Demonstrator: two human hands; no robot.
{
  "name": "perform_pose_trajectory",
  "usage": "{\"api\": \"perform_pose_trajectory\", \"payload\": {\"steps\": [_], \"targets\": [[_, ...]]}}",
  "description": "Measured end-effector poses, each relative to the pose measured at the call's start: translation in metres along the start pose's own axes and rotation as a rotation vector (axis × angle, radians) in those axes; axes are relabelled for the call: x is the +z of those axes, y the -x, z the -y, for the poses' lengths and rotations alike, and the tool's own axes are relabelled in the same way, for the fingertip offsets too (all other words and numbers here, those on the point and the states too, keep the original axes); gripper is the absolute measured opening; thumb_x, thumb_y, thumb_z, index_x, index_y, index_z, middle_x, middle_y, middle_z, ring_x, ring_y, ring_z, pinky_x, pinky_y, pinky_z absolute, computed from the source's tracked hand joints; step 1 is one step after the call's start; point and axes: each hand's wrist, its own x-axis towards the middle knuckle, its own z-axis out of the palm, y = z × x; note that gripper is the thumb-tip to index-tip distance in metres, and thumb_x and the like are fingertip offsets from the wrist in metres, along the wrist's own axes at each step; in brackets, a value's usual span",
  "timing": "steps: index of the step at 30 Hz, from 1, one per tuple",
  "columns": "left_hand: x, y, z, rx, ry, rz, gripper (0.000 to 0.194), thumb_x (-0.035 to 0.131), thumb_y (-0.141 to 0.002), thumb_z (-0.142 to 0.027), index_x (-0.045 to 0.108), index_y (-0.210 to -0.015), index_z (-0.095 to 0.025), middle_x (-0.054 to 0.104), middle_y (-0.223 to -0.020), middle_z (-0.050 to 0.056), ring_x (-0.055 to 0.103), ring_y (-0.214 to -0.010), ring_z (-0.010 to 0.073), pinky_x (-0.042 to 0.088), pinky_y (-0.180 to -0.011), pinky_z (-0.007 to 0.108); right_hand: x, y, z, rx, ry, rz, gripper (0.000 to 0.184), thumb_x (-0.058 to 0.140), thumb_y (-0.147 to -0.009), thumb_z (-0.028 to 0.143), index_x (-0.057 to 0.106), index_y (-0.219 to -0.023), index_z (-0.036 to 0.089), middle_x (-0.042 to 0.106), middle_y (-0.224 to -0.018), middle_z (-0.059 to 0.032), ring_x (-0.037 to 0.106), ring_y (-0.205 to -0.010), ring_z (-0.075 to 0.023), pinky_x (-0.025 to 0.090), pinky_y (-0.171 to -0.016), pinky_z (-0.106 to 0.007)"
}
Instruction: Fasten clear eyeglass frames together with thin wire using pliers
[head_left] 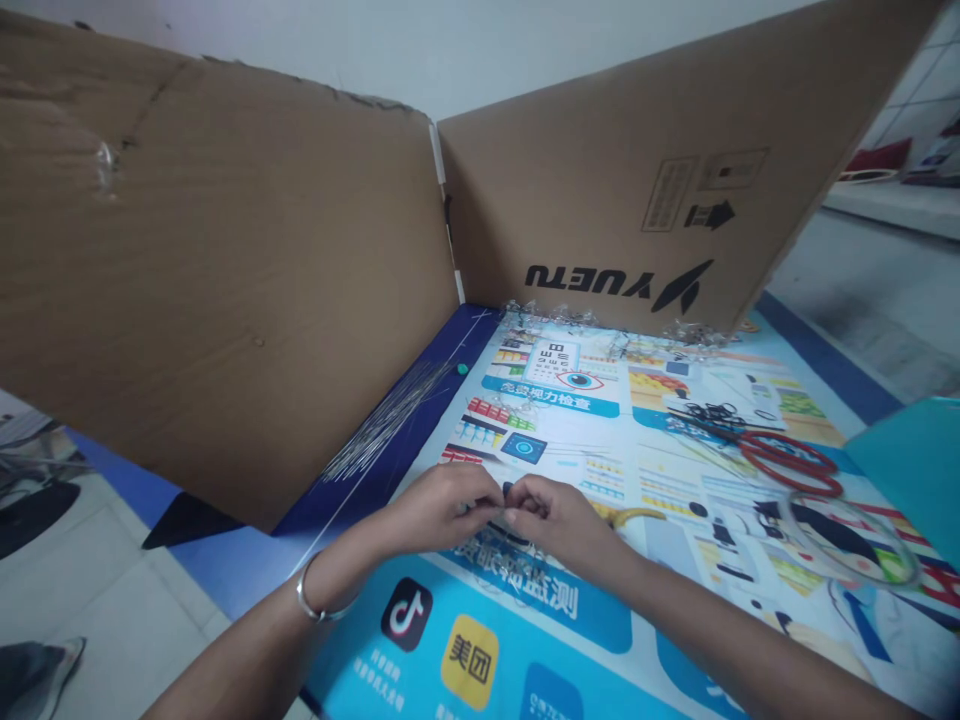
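My left hand (442, 505) and my right hand (551, 512) meet fingertip to fingertip low over a printed poster (675, 470) spread on the table. Both hands are closed in a pinch on something small and dark that I cannot make out. A silver bangle (311, 600) circles my left wrist. A yellow-handled tool (634, 516) lies just right of my right hand. A bundle of thin metal wires (386, 420) rests on the blue border left of my hands.
Two tall cardboard panels (225, 270) stand behind and to the left, forming a corner. Red-handled scissors (787, 460) and small dark parts (712, 412) lie at the right. A clear round lid (851, 535) sits beside them. Small clear pieces (555, 318) line the far cardboard's base.
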Motion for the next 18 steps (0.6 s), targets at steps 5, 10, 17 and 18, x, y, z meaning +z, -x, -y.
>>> {"api": "perform_pose_trajectory", "payload": {"steps": [5,10,17,18], "targets": [[-0.013,0.003,-0.009,0.192,0.22,0.156,0.017,0.059,-0.081,-0.022,0.062,-0.096,-0.016,0.064,-0.095,0.008,0.058,-0.09,0.016,0.046,-0.083,0.029,0.001,0.0,-0.002,0.01,-0.041,0.001,0.007,0.056,-0.076,0.025,0.056,-0.077,0.018,0.054,-0.062,0.0038,0.047,-0.057,-0.0103,0.035,-0.051,-0.022],[-0.003,0.001,-0.014,0.193,0.181,0.198,0.007,0.057,-0.083,-0.019,0.064,-0.084,-0.018,0.065,-0.088,0.006,0.06,-0.086,0.0167,0.044,-0.081,0.028,0.0,-0.001,-0.002,0.015,-0.049,0.003,0.005,0.053,-0.075,0.022,0.055,-0.074,0.018,0.055,-0.062,0.0033,0.048,-0.058,-0.0107,0.036,-0.052,-0.022],[0.012,0.003,-0.013,-0.041,0.086,0.003,0.012,0.061,-0.075,-0.018,0.054,-0.085,-0.018,0.057,-0.087,0.003,0.054,-0.081,0.0159,0.041,-0.07,0.026,-0.002,-0.001,0.002,0.014,-0.037,0.006,0.006,0.051,-0.074,0.021,0.055,-0.073,0.017,0.056,-0.065,0.0021,0.049,-0.06,-0.0116,0.036,-0.055,-0.023],[0.014,0.004,-0.012,-0.096,0.068,-0.016,0.018,0.063,-0.072,-0.019,0.052,-0.086,-0.018,0.056,-0.088,0.003,0.052,-0.08,0.0159,0.041,-0.069,0.025,-0.003,0.0,0.002,0.01,-0.034,0.01,0.006,0.051,-0.074,0.022,0.055,-0.073,0.017,0.056,-0.066,0.0018,0.049,-0.061,-0.0117,0.036,-0.056,-0.023]]}}
